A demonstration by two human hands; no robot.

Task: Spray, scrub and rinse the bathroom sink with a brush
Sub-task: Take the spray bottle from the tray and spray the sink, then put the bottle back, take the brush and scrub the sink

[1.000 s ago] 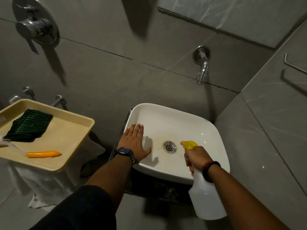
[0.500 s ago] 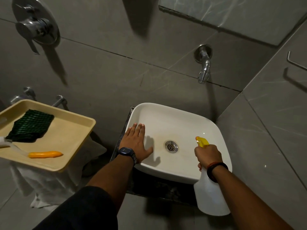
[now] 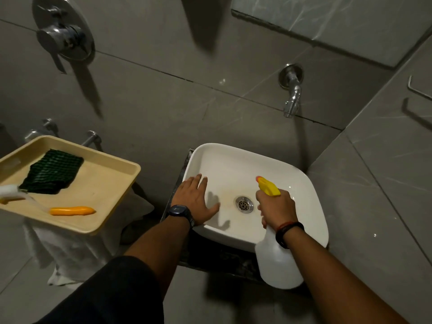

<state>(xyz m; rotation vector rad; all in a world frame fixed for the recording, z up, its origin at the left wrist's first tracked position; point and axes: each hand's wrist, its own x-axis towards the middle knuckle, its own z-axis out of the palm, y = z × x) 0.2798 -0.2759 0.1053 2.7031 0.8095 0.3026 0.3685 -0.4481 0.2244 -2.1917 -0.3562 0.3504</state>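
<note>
A white square sink (image 3: pixel 236 157) with a metal drain (image 3: pixel 244 204) stands against the grey tiled wall. My left hand (image 3: pixel 195 198) lies flat on the sink's left rim, fingers spread. My right hand (image 3: pixel 277 206) grips the neck of a white spray bottle (image 3: pixel 278 265) over the basin's right half, its yellow nozzle (image 3: pixel 268 187) pointing up-left across the basin. A brush with an orange handle (image 3: pixel 71 210) and white head lies in the beige tray (image 3: pixel 105 183) at the left.
A chrome tap (image 3: pixel 292 94) juts from the wall above the sink's back right. A dark green scrub pad (image 3: pixel 52 171) lies in the tray, which rests on a white-draped stand. A shower mixer (image 3: pixel 62 35) is at upper left; the right wall stands close.
My right hand has swung the spray bottle from the sink's front right edge back over the basin, with the nozzle now aimed further up and left. The left hand stays put.
</note>
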